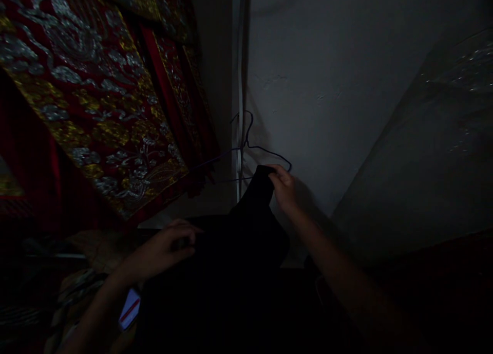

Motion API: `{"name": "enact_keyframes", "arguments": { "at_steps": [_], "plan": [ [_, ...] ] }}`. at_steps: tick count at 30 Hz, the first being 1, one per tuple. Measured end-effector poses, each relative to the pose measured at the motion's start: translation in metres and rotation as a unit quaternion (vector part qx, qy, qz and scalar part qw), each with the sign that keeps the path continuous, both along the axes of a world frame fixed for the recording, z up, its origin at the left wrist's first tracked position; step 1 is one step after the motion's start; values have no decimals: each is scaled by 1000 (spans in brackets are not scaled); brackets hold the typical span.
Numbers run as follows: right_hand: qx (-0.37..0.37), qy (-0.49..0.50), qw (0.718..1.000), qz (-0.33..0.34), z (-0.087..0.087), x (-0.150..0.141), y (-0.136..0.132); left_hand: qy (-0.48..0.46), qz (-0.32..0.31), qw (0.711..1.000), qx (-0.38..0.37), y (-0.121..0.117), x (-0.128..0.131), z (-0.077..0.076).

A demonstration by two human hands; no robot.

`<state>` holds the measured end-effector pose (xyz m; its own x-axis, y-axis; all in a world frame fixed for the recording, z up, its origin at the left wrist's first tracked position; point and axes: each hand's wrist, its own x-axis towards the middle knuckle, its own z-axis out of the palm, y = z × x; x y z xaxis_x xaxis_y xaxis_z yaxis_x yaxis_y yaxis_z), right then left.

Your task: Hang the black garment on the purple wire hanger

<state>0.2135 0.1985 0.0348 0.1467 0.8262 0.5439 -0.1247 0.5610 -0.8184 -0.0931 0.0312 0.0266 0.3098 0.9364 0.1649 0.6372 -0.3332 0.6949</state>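
Observation:
The scene is dim. A black garment (239, 251) hangs in front of me, its upper part draped near a thin wire hanger (265, 149) by the wall. My right hand (284, 188) is raised with fingers closed on the garment's top edge, right at the hanger's arm. Lower left, my left hand (169, 246) pinches the garment's side, fingers curled together.
Red cloths with gold and silver embroidery (96, 92) hang at the left. A pale wall (327, 87) with a vertical white strip (241, 76) is behind. A plastic-covered garment (435, 148) hangs at the right. A small white tag with a red line (130, 309) shows lower left.

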Motion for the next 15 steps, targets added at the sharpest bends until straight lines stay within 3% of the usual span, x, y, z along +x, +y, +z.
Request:
{"name": "enact_keyframes", "arguments": {
  "at_steps": [3, 6, 9, 11, 15],
  "plan": [
    [-3, -116, 993, 9, -20, -8, 22, -114, -3, 990, -80, -10, 6, 18],
    [-26, -196, 980, -5, -32, 1, 35, -45, 24, 993, -105, -11, -2, 14],
    [-42, -219, 975, -17, -33, 28, 31, 142, 54, 985, -80, -3, -22, -3],
    [-47, -231, 971, -28, -29, 51, 20, 213, 63, 973, -56, 3, -32, -10],
    [-33, -295, 953, -54, -12, 89, -4, 188, 95, 973, 93, 23, -34, 1]
  ]
}}
